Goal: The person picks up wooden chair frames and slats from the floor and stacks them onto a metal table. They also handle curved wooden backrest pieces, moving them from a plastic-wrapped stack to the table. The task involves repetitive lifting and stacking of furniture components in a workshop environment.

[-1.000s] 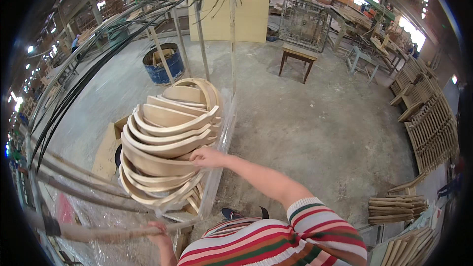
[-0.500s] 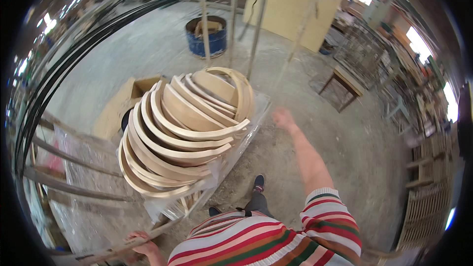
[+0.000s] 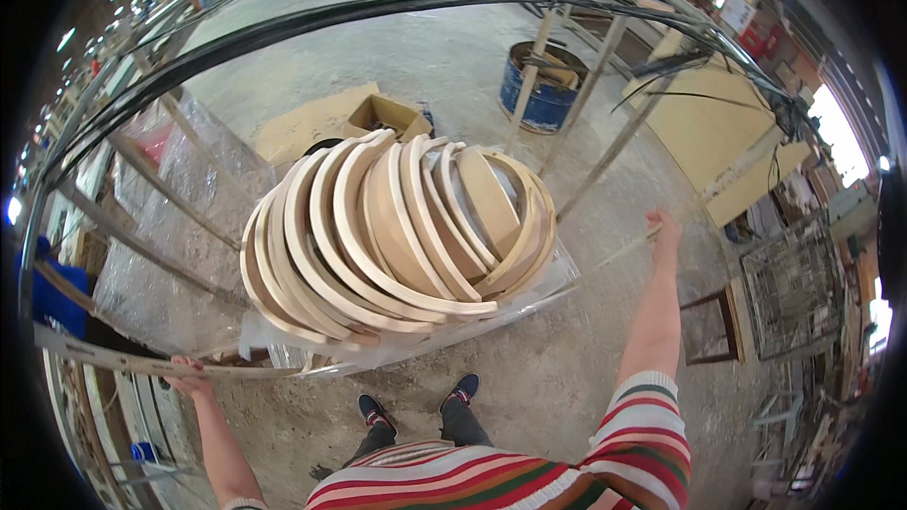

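In front of me a pile of curved pale wooden pieces (image 3: 378, 236) leans together in a row on clear plastic sheeting (image 3: 557, 279). My left hand (image 3: 192, 377) is closed around a wooden rail (image 3: 123, 359) at the near left of the pile. Out to the right, my right hand (image 3: 665, 229) is closed at a thin pale rail (image 3: 614, 255) that runs along the right side of the pile. Its fingers are small and slightly blurred. Both arms are stretched wide, one on each side of the pile.
Black cables (image 3: 359, 11) hang across a framework of bars above the pile. Beyond stand a blue drum (image 3: 539, 99) with scraps and an open cardboard box (image 3: 387, 118). A yellowish panel (image 3: 699, 123), a wire rack (image 3: 803, 288) and a small wooden stool (image 3: 727, 321) are at right.
My view has turned left, so the pile and drum sit further right. My right hand, blurred and apart from the rail before, now grips it. My left hand stays on its rail.
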The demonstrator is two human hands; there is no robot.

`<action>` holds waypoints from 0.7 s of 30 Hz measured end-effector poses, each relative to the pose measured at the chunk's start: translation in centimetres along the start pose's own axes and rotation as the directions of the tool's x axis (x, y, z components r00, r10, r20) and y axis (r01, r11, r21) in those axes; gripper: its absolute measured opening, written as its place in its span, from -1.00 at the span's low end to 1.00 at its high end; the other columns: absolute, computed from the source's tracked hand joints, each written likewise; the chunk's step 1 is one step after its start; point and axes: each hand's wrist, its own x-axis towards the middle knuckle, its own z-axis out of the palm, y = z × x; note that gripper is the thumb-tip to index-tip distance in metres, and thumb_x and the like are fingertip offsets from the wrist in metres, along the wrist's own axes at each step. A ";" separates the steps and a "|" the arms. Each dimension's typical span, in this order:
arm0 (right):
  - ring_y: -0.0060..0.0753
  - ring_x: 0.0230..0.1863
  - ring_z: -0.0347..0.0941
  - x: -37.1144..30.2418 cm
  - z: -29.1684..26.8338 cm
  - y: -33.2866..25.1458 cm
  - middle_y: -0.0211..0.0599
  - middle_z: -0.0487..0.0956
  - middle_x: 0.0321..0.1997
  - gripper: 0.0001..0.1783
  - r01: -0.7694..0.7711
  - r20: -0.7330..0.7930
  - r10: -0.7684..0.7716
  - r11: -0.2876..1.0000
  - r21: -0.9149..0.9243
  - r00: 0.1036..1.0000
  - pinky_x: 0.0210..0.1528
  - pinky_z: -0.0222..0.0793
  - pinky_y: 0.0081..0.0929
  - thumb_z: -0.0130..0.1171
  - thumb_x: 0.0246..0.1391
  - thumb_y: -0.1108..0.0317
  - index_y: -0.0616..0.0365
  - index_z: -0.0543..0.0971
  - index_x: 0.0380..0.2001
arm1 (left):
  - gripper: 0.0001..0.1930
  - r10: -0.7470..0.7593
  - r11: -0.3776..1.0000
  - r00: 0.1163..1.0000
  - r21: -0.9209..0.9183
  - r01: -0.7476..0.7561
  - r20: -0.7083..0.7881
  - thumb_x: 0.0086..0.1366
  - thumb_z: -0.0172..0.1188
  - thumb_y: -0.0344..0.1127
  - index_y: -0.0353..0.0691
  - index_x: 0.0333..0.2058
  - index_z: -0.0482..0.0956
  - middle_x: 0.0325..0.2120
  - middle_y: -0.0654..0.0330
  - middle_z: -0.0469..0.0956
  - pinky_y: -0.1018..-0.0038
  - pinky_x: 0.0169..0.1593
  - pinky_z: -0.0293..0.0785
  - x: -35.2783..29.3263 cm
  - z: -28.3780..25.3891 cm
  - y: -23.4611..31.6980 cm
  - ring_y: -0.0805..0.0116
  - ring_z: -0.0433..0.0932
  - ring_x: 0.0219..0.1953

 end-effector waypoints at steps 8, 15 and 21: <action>-0.45 -0.62 0.31 -2.9 0.0 -0.7 -0.35 0.36 -0.70 -0.84 0.068 -0.006 -0.069 0.997 -0.046 0.998 -0.52 0.19 -0.46 0.11 -0.16 0.38 0.16 0.38 -0.66 | -0.55 -0.041 0.999 0.996 -0.011 0.040 -0.076 0.19 -0.25 0.15 -0.16 -0.53 0.22 -0.68 0.29 0.20 0.48 -0.58 0.19 1.1 -0.1 -0.7 0.40 0.21 -0.68; -0.46 -0.59 0.33 -11.7 -6.1 1.4 -0.37 0.38 -0.62 -0.86 0.024 -0.044 -0.028 0.996 -0.087 0.999 -0.50 0.22 -0.47 0.12 -0.18 0.43 0.20 0.39 -0.50 | -0.65 0.015 0.999 1.000 0.039 -0.014 -0.026 0.19 -0.18 0.00 -0.15 -0.58 0.21 -0.75 0.26 0.20 0.41 -0.62 0.21 7.0 0.3 2.8 0.36 0.23 -0.73; -0.45 -0.40 0.31 -22.4 -12.4 2.3 -0.38 0.35 -0.50 -0.89 -0.047 -0.097 0.044 0.999 -0.029 0.994 -0.23 0.19 -0.42 0.06 -0.10 0.46 0.17 0.34 -0.47 | -0.60 -0.005 0.994 0.998 0.106 -0.001 0.059 0.23 -0.27 0.05 -0.12 -0.61 0.22 -0.77 0.25 0.16 0.46 -0.63 0.18 10.9 -2.4 2.8 0.36 0.19 -0.75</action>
